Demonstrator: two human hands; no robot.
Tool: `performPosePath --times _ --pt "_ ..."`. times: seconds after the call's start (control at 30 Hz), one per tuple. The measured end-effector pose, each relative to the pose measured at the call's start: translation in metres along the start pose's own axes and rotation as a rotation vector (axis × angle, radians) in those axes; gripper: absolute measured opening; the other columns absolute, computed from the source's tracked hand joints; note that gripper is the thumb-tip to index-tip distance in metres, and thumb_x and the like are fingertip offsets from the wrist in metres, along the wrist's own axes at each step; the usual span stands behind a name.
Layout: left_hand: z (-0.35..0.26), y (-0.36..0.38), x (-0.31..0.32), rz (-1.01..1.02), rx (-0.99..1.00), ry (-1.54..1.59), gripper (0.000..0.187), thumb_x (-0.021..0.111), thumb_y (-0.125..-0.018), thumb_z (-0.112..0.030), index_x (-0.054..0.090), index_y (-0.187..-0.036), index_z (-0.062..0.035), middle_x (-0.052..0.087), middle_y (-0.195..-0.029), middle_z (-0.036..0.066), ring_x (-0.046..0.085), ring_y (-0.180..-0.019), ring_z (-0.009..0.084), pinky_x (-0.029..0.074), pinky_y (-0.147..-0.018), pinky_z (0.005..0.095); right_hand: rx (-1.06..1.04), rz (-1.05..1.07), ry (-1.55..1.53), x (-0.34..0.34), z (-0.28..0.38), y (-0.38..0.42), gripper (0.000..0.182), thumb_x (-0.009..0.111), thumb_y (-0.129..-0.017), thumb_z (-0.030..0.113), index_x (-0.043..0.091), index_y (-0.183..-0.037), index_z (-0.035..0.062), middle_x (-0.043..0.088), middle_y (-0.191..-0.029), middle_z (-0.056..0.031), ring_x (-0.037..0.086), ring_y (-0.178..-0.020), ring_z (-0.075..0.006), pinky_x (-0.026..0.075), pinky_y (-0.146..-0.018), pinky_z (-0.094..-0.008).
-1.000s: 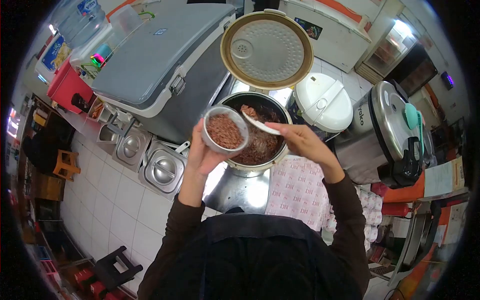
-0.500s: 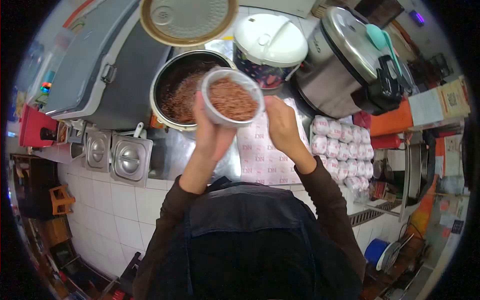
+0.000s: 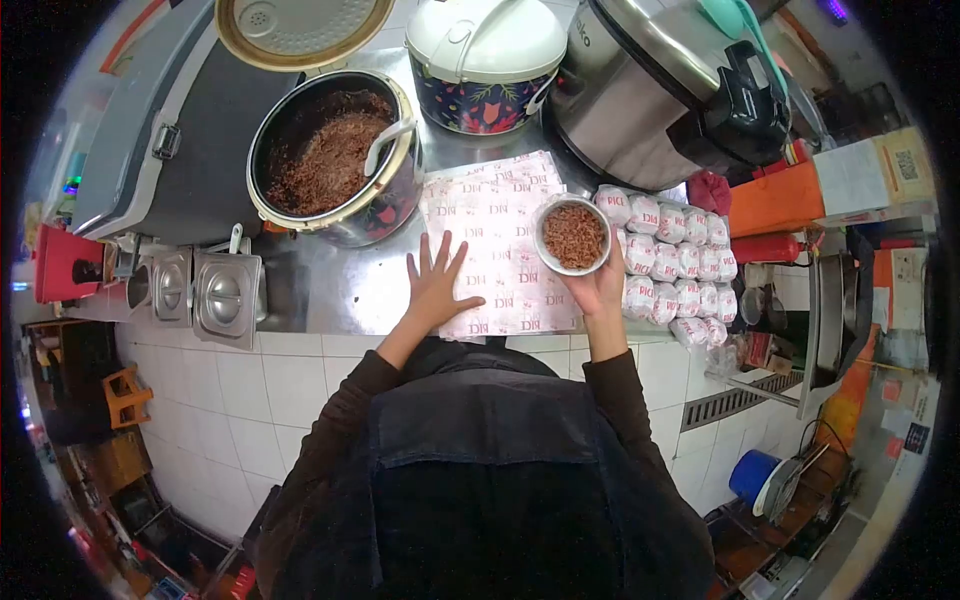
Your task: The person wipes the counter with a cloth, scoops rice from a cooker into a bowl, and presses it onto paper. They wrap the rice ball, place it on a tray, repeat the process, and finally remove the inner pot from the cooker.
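Head view. Left hand (image 3: pixel 437 292): fingers spread wide over the left edge of the printed paper (image 3: pixel 515 285). Right hand (image 3: pixel 602 288): fingers curled around the bowl (image 3: pixel 540 240) of reddish-brown grain (image 3: pixel 574 237). Wrapped bundles (image 3: pixel 665 262) sit just right of these fingers; the open pot (image 3: pixel 382 217) stands beyond the left fingers.

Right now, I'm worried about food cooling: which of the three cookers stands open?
The left-hand cooker, beside the grey cooler box: its lid is raised, showing brown rice. The floral middle cooker and the steel one are shut.
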State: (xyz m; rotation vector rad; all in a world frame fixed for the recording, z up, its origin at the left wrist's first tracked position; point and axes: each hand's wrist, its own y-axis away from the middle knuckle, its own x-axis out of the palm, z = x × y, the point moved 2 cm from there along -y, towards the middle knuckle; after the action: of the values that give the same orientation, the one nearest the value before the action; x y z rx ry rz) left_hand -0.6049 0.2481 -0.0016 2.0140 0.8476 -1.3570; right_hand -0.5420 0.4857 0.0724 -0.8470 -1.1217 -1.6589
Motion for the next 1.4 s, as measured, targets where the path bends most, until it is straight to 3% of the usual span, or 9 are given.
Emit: performPosePath --times 0.2,0.27,0.37,0.57,0.7,0.8,0.9,1.2,1.4 --pt "0.005 -0.001 0.01 -0.045 -0.004 -0.012 0.104 0.064 -0.062 -0.069 0.025 -0.144 -0.0185 0.008 -0.153 0.01 -0.001 -0.138 0.0406 0.01 -0.103 0.0657 -0.113 -0.085 0.663 -0.04 -0.02 -0.033 0.046 0.057 -0.087 0.026 0.045 -0.127 0.0062 0.05 -0.126 -0.0122 0.052 -0.112 -0.0256 0.042 -0.096 -0.0395" --pt "0.005 0.0 0.013 -0.054 -0.011 -0.015 0.104 0.063 -0.062 -0.07 0.025 -0.144 -0.0193 0.008 -0.153 0.009 -0.003 -0.138 0.0415 0.009 -0.103 0.0659 -0.832 0.006 1.479 -0.028 -0.037 -0.029 0.059 0.074 -0.072 0.028 0.05 -0.123 0.0072 0.052 -0.116 -0.0118 0.052 -0.105 -0.0259 0.043 -0.091 -0.0386" --pt "0.007 -0.001 0.018 -0.039 -0.019 -0.023 0.105 0.064 -0.061 -0.069 0.024 -0.145 -0.0207 0.006 -0.153 0.009 -0.006 -0.138 0.0422 0.008 -0.103 0.0658 -0.875 0.285 2.075 -0.04 -0.072 -0.031 0.063 0.077 -0.058 0.035 0.058 -0.116 0.0193 0.049 -0.116 -0.0151 0.046 -0.109 -0.0351 0.04 -0.089 -0.0463" --pt "-0.002 0.007 0.017 -0.15 -0.057 0.014 0.1 0.071 -0.063 -0.058 0.03 -0.14 -0.0111 0.018 -0.15 0.012 0.005 -0.137 0.0421 0.014 -0.106 0.0594 -0.804 0.266 1.975 -0.035 -0.068 -0.033 0.067 0.08 -0.056 0.03 0.059 -0.117 0.0145 0.051 -0.116 -0.0161 0.048 -0.107 -0.0326 0.041 -0.091 -0.0412" --pt "-0.027 0.04 0.012 -0.424 0.159 0.178 0.065 0.076 -0.063 -0.043 0.051 -0.113 -0.0111 0.049 -0.119 0.009 0.041 -0.117 0.0317 0.034 -0.096 0.0429 -0.557 0.113 1.614 -0.035 -0.044 -0.048 0.069 0.082 -0.061 0.031 0.056 -0.121 0.008 0.054 -0.118 -0.0155 0.052 -0.109 -0.0274 0.041 -0.094 -0.0365" --pt "-0.034 0.058 0.018 -0.154 0.347 0.249 0.051 0.074 -0.068 -0.037 0.055 -0.107 -0.0119 0.053 -0.114 0.007 0.045 -0.111 0.0278 0.036 -0.091 0.0427 -0.6 0.124 1.521 -0.028 -0.015 -0.059 0.072 0.078 -0.069 0.034 0.047 -0.127 0.0053 0.054 -0.12 -0.0124 0.055 -0.108 -0.0254 0.046 -0.089 -0.0356" --pt "-0.036 0.06 0.014 -0.214 0.378 0.249 0.028 0.069 -0.073 -0.022 0.06 -0.097 -0.0111 0.058 -0.104 0.005 0.051 -0.103 0.0248 0.042 -0.086 0.0382 0.048 0.158 0.739 -0.01 -0.007 -0.059 0.073 0.072 -0.074 0.033 0.037 -0.135 0.0096 0.049 -0.127 -0.0098 0.051 -0.113 -0.0247 0.044 -0.093 -0.0436" --pt "-0.036 0.056 0.012 -0.189 0.454 0.107 0.017 0.066 -0.076 -0.021 0.064 -0.086 -0.0082 0.062 -0.092 0.004 0.058 -0.093 0.0213 0.049 -0.077 0.0333 0.765 0.378 1.153 0.023 -0.138 -0.085 0.063 0.058 -0.085 0.037 0.028 -0.128 0.0035 0.046 -0.12 -0.0254 0.066 -0.078 -0.0366 0.058 -0.06 -0.0356" --pt "-0.027 0.054 0.017 -0.124 0.523 0.033 0.014 0.064 -0.075 -0.019 0.064 -0.082 -0.0071 0.062 -0.095 0.005 0.059 -0.098 0.0221 0.051 -0.076 0.0336 0.466 0.52 1.484 -0.002 -0.21 -0.107 0.064 0.06 -0.085 0.037 0.036 -0.132 0.0011 0.056 -0.111 -0.0245 0.067 -0.07 -0.0318 0.056 -0.055 -0.0336"
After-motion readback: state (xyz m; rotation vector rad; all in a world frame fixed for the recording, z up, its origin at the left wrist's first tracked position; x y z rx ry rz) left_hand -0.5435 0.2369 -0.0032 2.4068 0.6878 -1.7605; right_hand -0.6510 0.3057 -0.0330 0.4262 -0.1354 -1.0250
